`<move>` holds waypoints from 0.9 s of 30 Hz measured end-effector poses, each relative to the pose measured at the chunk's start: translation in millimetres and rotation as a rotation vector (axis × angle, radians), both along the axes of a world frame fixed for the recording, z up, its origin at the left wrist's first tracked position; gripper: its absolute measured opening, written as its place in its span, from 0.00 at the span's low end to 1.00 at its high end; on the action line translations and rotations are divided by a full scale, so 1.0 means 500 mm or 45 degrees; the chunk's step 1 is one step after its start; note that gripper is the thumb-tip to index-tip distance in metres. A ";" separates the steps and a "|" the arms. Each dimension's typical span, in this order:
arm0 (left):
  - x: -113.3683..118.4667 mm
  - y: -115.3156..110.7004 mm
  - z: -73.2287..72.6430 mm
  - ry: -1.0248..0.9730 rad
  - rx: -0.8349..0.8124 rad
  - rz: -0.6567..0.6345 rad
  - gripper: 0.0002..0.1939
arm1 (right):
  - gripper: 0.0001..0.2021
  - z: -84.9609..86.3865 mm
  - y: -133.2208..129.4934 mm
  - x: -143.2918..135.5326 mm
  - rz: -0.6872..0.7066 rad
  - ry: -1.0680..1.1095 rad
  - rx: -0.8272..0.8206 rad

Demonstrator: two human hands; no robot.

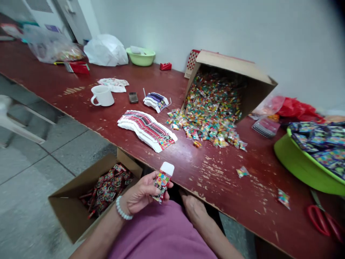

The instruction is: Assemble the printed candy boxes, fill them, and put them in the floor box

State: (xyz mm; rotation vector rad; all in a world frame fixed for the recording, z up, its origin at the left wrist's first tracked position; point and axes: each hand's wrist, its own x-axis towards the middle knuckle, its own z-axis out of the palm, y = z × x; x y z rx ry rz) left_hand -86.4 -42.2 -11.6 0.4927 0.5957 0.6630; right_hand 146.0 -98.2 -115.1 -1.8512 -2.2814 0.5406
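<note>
My left hand (144, 192), with a beaded bracelet at its wrist, is closed around a small printed candy box (161, 182). The box's white end flap stands up at the top. My right hand (194, 209) is low at the table's front edge; its fingers are hidden, so what it holds, if anything, does not show. Just beyond my left hand lies a fanned row of flat red candy boxes (147, 128). Small clear packets of colourful candy (212, 115) spill from a cardboard carton (258, 81) tipped on its side.
Left of my lap, an open cardboard box (67, 212) holds many red printed boxes. A green basin (293, 162) with dark packs and red-handled scissors (320, 221) are at the right. A white mug (104, 96) and purple flat boxes (155, 100) stand farther back on the red table (210, 176).
</note>
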 end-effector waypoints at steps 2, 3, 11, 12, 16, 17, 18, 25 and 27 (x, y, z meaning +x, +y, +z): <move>0.005 -0.007 0.005 0.036 0.064 -0.020 0.22 | 0.23 0.001 -0.011 0.010 0.089 0.018 0.020; 0.009 -0.010 0.007 0.070 0.096 -0.015 0.22 | 0.21 0.009 -0.018 0.015 0.129 0.034 0.024; 0.054 -0.013 0.012 0.413 0.495 0.032 0.16 | 0.08 0.243 -0.018 0.034 -0.123 0.857 0.264; 0.061 -0.011 0.015 0.423 0.552 0.018 0.15 | 0.07 0.268 -0.008 0.032 -0.150 0.884 0.332; 0.088 -0.009 0.036 0.418 0.634 -0.124 0.15 | 0.08 0.304 0.041 0.024 -0.037 0.899 0.347; 0.093 -0.009 0.041 0.399 0.622 -0.160 0.16 | 0.09 0.301 0.051 0.024 -0.022 0.885 0.331; 0.097 -0.009 0.046 0.374 0.600 -0.185 0.17 | 0.11 0.296 0.060 0.026 -0.032 0.866 0.332; 0.130 -0.007 0.065 0.189 0.397 -0.192 0.23 | 0.06 0.289 0.077 0.046 -0.101 0.726 0.564; 0.144 -0.004 0.067 0.176 0.374 -0.167 0.24 | 0.06 0.297 0.075 0.041 0.035 0.591 0.657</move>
